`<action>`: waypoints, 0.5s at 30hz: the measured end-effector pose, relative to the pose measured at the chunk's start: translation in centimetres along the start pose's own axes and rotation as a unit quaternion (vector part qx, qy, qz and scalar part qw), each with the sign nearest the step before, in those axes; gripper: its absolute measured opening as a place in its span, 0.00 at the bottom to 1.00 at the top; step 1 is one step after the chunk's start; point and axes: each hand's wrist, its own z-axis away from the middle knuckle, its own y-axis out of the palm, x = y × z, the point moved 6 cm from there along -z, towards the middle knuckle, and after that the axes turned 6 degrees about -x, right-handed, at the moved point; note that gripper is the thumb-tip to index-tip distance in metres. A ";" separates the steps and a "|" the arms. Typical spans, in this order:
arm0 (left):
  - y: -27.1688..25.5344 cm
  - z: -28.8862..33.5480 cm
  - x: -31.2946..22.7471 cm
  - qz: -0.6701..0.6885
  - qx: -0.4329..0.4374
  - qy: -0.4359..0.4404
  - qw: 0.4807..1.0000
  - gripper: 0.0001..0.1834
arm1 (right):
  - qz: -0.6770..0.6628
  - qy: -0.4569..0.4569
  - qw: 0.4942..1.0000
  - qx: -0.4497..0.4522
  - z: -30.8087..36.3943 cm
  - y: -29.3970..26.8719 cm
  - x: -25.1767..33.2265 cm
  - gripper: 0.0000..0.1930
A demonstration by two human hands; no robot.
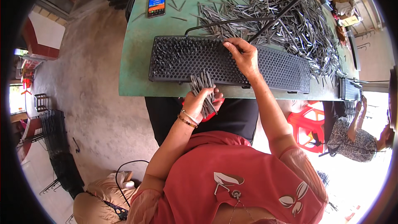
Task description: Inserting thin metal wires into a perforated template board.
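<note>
A long black rack with rows of small round holes lies along the table's near edge. Short dark strips stand packed in the holes of its left part, while the holes on the right show bare. My left hand is closed round a bundle of thin grey strips, held just in front of the rack. Over the rack's middle, near its far edge, my right hand has thumb and forefinger pinched together. Whatever is between those fingertips is too small to make out.
A big pile of loose strips covers the far right of the green table. A phone lies at the far left. A black metal rod slants above the rack. At right, another person works near a red stool.
</note>
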 end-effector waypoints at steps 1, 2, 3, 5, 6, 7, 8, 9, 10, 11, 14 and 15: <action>0.0 0.0 0.0 0.004 -0.004 -0.002 1.000 0.12 | 0.000 0.001 1.000 0.000 0.0 0.1 -0.4 0.08; 0.0 0.0 0.0 0.004 -0.005 -0.003 1.000 0.12 | 0.018 -0.037 0.999 0.002 -0.1 0.2 -0.3 0.07; 0.0 -0.1 0.0 0.010 0.000 -0.005 1.000 0.12 | 0.036 -0.076 0.996 0.003 0.0 0.2 -0.2 0.07; -0.2 -0.1 0.0 0.018 0.001 -0.007 1.000 0.12 | 0.062 -0.079 0.995 0.003 0.1 0.4 1.2 0.07; -0.4 -0.1 -0.1 0.019 -0.003 -0.003 1.000 0.11 | 0.089 -0.083 0.993 0.002 0.2 0.5 2.0 0.07; -0.4 -0.1 -0.1 0.019 -0.005 0.001 1.000 0.11 | 0.090 -0.083 0.993 0.001 0.2 0.5 2.6 0.07; -0.3 0.0 -0.1 0.019 -0.004 0.000 1.000 0.11 | 0.117 -0.084 0.990 0.002 0.3 0.5 3.1 0.07; -0.4 0.0 -0.1 -0.012 -0.012 0.000 1.000 0.11 | 0.144 -0.085 0.986 0.003 0.4 0.5 3.4 0.07; -0.4 0.0 -0.1 -0.043 -0.019 0.001 0.999 0.10 | 0.145 -0.085 0.986 0.002 0.4 0.6 3.3 0.07; -0.3 0.0 -0.1 -0.044 -0.018 0.000 0.999 0.10 | 0.154 -0.106 0.982 0.011 0.4 0.8 3.2 0.07; -0.2 0.1 -0.1 -0.035 -0.017 0.001 0.999 0.11 | 0.163 -0.132 0.978 0.013 0.5 1.1 3.1 0.08; -0.2 0.0 -0.1 -0.028 -0.015 -0.003 0.999 0.10 | 0.181 -0.136 0.974 0.012 0.6 1.0 3.2 0.08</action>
